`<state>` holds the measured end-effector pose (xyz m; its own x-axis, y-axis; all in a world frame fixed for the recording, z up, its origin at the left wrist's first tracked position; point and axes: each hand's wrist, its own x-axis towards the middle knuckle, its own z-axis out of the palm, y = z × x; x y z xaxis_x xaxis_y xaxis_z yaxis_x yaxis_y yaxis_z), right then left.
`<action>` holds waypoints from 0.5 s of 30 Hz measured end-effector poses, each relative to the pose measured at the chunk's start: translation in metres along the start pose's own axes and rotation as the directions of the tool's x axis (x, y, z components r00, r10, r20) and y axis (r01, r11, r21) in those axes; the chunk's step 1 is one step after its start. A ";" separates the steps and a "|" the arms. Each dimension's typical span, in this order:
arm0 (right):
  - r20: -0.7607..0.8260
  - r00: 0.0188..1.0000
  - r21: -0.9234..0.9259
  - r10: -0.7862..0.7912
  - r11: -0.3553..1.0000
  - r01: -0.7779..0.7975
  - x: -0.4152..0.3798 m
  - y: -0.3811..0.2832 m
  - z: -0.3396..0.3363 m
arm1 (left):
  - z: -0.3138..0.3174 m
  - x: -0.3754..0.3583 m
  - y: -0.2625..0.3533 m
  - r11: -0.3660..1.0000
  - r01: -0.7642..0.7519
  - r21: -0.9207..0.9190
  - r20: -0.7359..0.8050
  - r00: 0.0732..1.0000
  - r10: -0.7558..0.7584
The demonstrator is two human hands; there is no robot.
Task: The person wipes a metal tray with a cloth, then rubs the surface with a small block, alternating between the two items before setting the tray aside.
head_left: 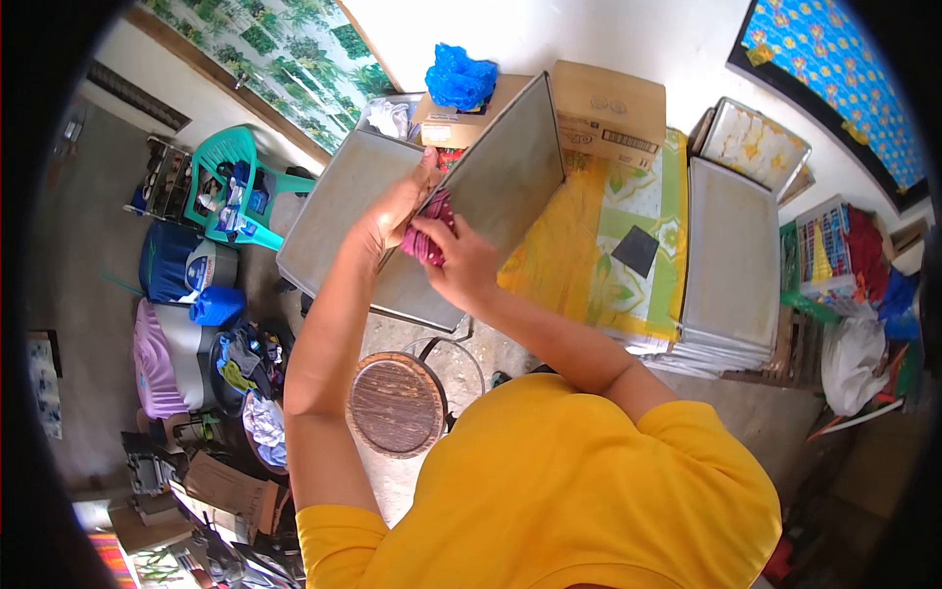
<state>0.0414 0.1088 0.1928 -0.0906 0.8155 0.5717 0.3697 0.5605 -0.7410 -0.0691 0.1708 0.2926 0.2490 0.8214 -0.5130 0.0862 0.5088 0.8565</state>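
A grey metal tray (515,162) is tilted up on its edge in front of me. My left hand (405,203) grips it along its near left edge, with some fingers hidden behind it. In my right hand (459,263) is a bunched dark red cloth (426,232), pressed at the tray's lower left edge. Beneath my hands a second flat tray (343,211) lies face up.
On the right stands a stack of trays (731,255), with a stained tray (754,147) leaning behind. The table's yellow and green cover (628,201) bears a dark square (636,250). Cardboard boxes (608,108) stand behind. A round stool (396,404) and green chair (218,162) are nearby.
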 end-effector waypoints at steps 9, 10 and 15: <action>0.067 0.981 -0.109 -0.183 0.976 0.189 -0.050 -0.032 0.027 | 0.000 0.007 -0.001 0.990 0.079 0.117 0.030 0.996 -0.083; 0.069 0.976 -0.133 -0.205 0.968 0.212 -0.054 -0.035 0.030 | 0.003 0.006 -0.001 0.988 0.073 0.137 0.018 0.997 -0.076; 0.029 0.922 -0.215 -0.386 0.898 0.383 -0.069 -0.042 0.048 | -0.007 0.036 -0.019 0.980 0.009 0.200 0.037 0.999 -0.017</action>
<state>-0.0122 0.0359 0.1681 -0.2531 0.5396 0.8030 0.4961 0.7849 -0.3711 -0.0691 0.1922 0.2577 0.2830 0.8027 -0.5249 0.2798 0.4543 0.8457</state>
